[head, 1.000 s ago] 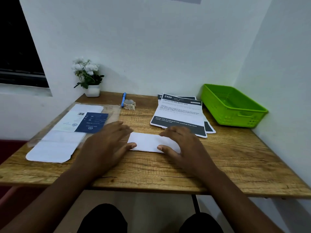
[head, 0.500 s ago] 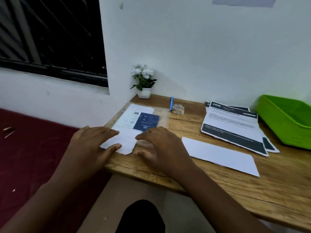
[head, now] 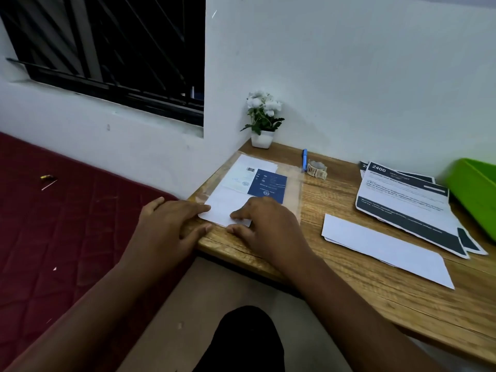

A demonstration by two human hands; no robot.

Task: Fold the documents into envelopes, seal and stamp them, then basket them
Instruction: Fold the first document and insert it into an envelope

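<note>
A clear plastic pack of white envelopes [head: 257,181] with a blue label lies at the table's left end. My left hand [head: 171,224] rests flat at the table's corner, fingers touching the near edge of a white envelope [head: 225,208] that sticks out of the pack. My right hand [head: 265,224] presses its fingertips on the same envelope. A folded white document [head: 383,248] lies alone on the wood to the right. A stack of printed documents [head: 405,202] with dark bands sits behind it. The green basket [head: 475,189] is at the far right edge.
A blue pen [head: 305,159] and a roll of stamps [head: 316,169] lie near the wall. A small potted plant [head: 263,122] stands in the back left corner. A red mattress [head: 67,224] lies left of the wooden table [head: 375,304]. My dark-clothed knee [head: 247,342] is below.
My view and both hands have swung left, from the folded document at the table's middle to the envelope pack. The folded document stays where it lay.
</note>
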